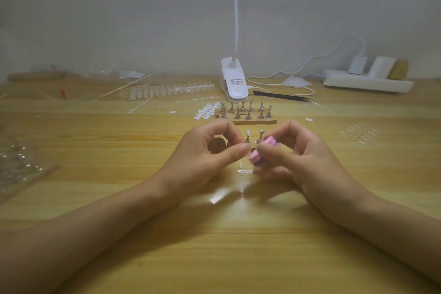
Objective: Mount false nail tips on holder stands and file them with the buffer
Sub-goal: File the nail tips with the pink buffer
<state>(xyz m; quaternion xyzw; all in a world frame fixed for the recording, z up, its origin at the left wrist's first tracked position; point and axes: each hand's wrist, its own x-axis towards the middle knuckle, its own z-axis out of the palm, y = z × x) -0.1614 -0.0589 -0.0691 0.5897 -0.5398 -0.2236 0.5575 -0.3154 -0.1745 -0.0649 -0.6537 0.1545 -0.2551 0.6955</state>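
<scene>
My left hand [210, 150] pinches a small clear false nail tip [248, 148] between thumb and forefinger, above the wooden table. My right hand [298, 155] grips a pink and purple buffer block [262, 153], whose face meets the tip. Just behind my fingers stand two metal holder stands [254, 137], each with a tip on top. A clear sprue piece with tips [244, 169] lies on the table below my fingers. Farther back, several more metal holder stands [245, 110] sit on a brown base.
A white clip lamp [233, 81] with its cable stands at the back centre. Rows of clear nail tips [167, 90] lie back left, white adhesive dots [207, 111] beside the stands, black tweezers [281, 96] and a white power strip [367, 81] back right. Plastic packaging [16, 164] lies at the left edge.
</scene>
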